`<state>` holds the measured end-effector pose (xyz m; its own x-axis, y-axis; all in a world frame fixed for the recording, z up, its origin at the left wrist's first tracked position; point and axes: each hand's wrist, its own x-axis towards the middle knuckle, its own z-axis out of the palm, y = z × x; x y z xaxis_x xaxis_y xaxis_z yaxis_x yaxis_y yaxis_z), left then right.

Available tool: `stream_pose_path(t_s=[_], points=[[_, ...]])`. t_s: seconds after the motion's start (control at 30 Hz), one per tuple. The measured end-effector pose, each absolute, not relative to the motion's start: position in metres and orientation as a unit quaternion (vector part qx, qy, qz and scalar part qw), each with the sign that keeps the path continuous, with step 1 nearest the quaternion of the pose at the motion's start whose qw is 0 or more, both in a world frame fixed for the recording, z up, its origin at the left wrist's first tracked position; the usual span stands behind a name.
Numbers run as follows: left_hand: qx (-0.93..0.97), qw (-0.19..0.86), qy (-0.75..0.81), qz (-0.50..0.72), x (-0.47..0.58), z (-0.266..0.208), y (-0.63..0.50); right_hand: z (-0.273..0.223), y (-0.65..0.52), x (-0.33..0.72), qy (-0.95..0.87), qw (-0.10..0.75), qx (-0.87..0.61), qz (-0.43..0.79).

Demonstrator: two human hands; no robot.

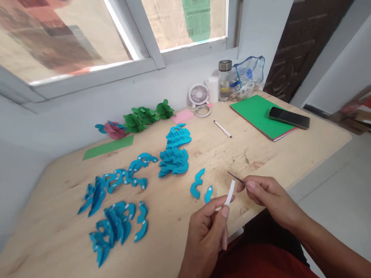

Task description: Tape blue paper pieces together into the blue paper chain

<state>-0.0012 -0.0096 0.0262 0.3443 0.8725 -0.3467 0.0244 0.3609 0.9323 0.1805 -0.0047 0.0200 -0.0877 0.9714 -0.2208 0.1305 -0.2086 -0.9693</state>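
While the left hand's (205, 233) grip pinches a white strip (230, 192) above the counter's (164, 227) near edge, the right hand's (268, 194) grip is closed around a dark tool (237, 178) just beside it. Many blue pieces (118, 220) already bear white patches (210, 189); the blue stack (174, 159) shows none clearly, so probably remains. No brand or writing is legible.

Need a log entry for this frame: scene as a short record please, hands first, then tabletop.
left hand: pinches narrow white strip
right hand: holds thin dark pointed tool, type unclear
tool-strip contact: cannot tell
nearest loose parts: two blue pieces, beyond left hand
other blue pieces: grouped mid-table and left, many with white patches
pen: lying on table
phone: partly on green sheet
along wall: green paper shapes, fan, bottle
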Motion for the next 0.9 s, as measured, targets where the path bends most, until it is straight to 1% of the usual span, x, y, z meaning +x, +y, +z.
stream_pose_path(t_s=[0.2, 0.47, 0.73, 0.8, 0.9], points=[[0.457, 0.672, 0.479, 0.332, -0.0020, 0.0283, -0.0098, 0.0225, -0.0042, 0.1792, -0.509, 0.369, -0.538, 0.562], [0.476, 0.674, 0.468, 0.315, 0.0000, 0.0283, -0.0056, 0.0232, -0.0040, 0.1787, -0.526, 0.368, -0.519, 0.564], [0.470, 0.684, 0.464, 0.311, 0.0011, 0.0274, -0.0040, 0.0293, -0.0034, 0.1753, -0.554, 0.374, -0.539, 0.512], [0.468, 0.683, 0.465, 0.312, 0.0007, 0.0256, -0.0041, 0.0286, -0.0039, 0.1751, -0.574, 0.367, -0.554, 0.478], [0.461, 0.680, 0.473, 0.319, -0.0005, 0.0226, -0.0041, 0.0259, -0.0053, 0.1752, -0.632, 0.350, -0.573, 0.387]])
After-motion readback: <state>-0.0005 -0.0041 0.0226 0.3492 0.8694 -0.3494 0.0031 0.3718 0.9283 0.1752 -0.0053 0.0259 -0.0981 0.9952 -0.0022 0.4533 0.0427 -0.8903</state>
